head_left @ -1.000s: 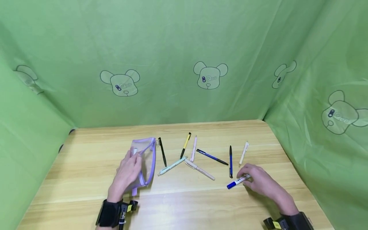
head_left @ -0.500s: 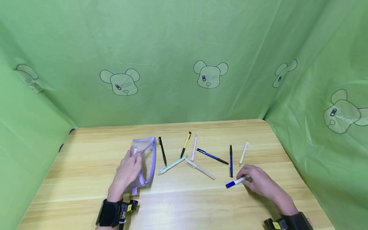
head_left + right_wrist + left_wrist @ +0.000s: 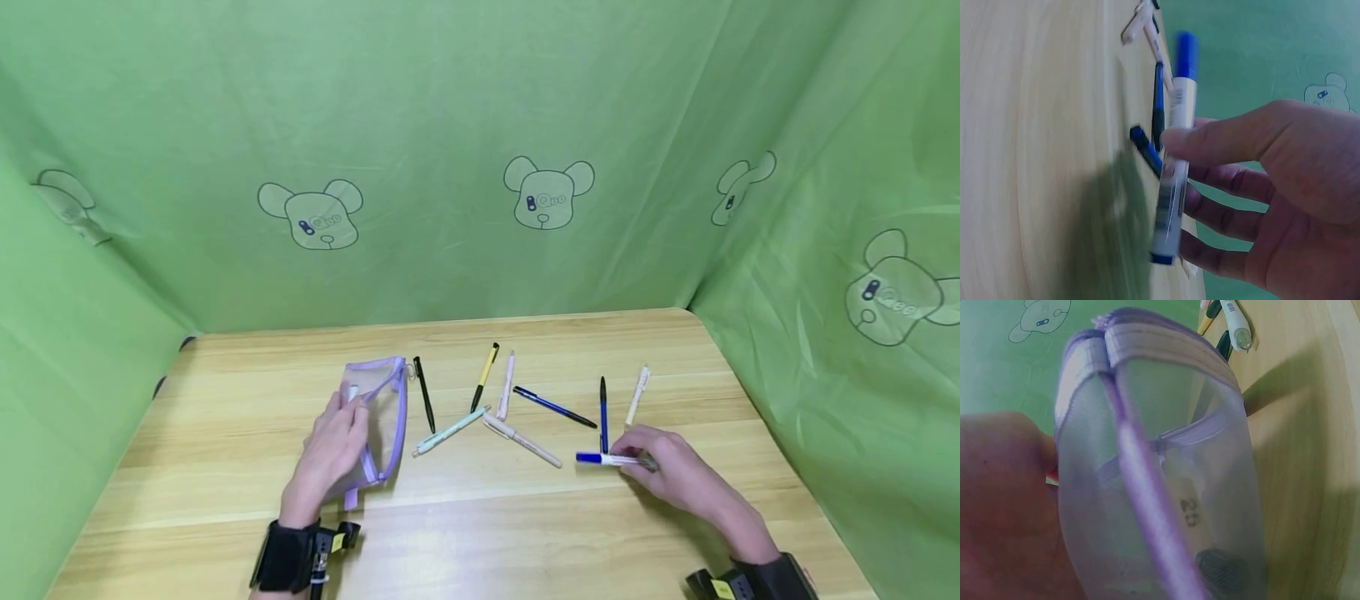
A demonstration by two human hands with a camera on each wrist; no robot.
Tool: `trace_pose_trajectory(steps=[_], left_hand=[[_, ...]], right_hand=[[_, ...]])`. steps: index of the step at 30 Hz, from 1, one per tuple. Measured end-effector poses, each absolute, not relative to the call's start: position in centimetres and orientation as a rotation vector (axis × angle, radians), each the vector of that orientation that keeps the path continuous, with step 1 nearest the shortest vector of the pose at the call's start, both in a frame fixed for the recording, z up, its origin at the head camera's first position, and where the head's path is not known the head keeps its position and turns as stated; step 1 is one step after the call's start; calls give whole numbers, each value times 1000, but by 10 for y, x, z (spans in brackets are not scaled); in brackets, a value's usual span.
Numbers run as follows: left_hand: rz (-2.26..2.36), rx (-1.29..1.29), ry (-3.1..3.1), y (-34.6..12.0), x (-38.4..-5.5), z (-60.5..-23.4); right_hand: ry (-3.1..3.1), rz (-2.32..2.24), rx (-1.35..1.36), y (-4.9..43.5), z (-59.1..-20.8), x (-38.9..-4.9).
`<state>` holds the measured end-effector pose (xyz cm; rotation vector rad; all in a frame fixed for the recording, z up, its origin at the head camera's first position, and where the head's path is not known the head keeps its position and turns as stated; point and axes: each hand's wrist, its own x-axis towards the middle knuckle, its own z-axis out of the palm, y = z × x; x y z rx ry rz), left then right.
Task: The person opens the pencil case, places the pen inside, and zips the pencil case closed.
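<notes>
In the head view my left hand holds the side of a see-through mesh pencil case with purple trim, its opening facing right. The left wrist view shows the mesh wall close up; through it shows a pale item with dark digits and a dark ribbed end. My right hand pinches a white marker with a blue cap between thumb and fingers. Held above the table, the marker lies nearly level, cap to the left, just in front of a blue pen.
Several pens lie spread on the wooden table: a black one, a yellow-and-black one, a light blue one, a beige one, a second blue one and a white one. Green cloth walls the table.
The right hand has turned the marker from a slant to nearly level, raising its cap end and shifting it slightly left. The left hand and pencil case have stayed in place.
</notes>
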<state>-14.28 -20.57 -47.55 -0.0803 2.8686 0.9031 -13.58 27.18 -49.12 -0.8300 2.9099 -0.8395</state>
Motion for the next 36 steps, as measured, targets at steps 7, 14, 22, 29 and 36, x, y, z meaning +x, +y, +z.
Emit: trace_pose_trajectory(steps=[7,14,22,29,36], left_hand=[[923,-73,2867,-205,-143,-476],[927,-66,2877,-206,-143,-475],[929,-76,2871,-205,-142,-476],[931,-70,2875,-205,-141,-477],[919,-87,2861,-205,-142,-477]], right_hand=[[2894,-948,-757,255,-487,-136],[2957,-983,-731,242,-485,-139],[2988,-1024,-727,222,-485,-147],[2952,-1086,-680,195,-486,-153],[2846,-1206,-615,158,-488,-158]])
